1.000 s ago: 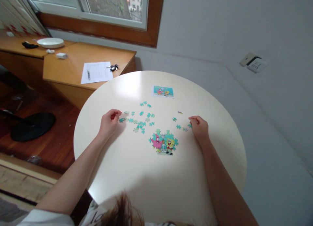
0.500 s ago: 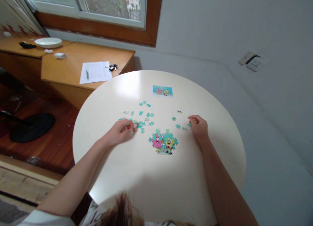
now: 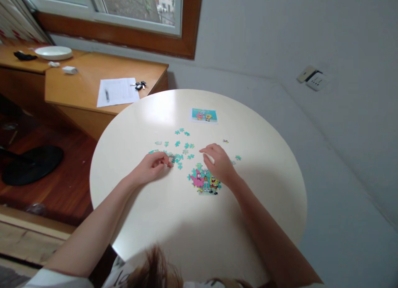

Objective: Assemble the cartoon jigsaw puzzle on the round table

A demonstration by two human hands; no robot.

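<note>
My left hand [image 3: 154,167] rests on the table with its fingers curled closed at the edge of a cluster of loose teal puzzle pieces [image 3: 178,158]. Whatever lies between those fingertips is too small to make out. Over the upper right of the partly joined puzzle [image 3: 198,181] hovers my right hand [image 3: 218,162], index finger stretched out and thumb apart, with nothing visible between them. Part of the puzzle's right side is hidden by this hand. The joined part shows a pink starfish, a tall pale figure and a yellow sponge figure.
A picture card [image 3: 204,115] with the same cartoon lies toward the far side of the round white table [image 3: 174,225]. A few loose pieces [image 3: 238,157] lie on the right. Behind on the left, a wooden desk [image 3: 87,68] bears a paper sheet [image 3: 116,93], keys [image 3: 140,86] and a white plate [image 3: 53,52].
My right hand has moved left from the loose pieces on the right to above the joined puzzle, and its fingers have spread. My left hand has stayed in place. The view has shifted slightly.
</note>
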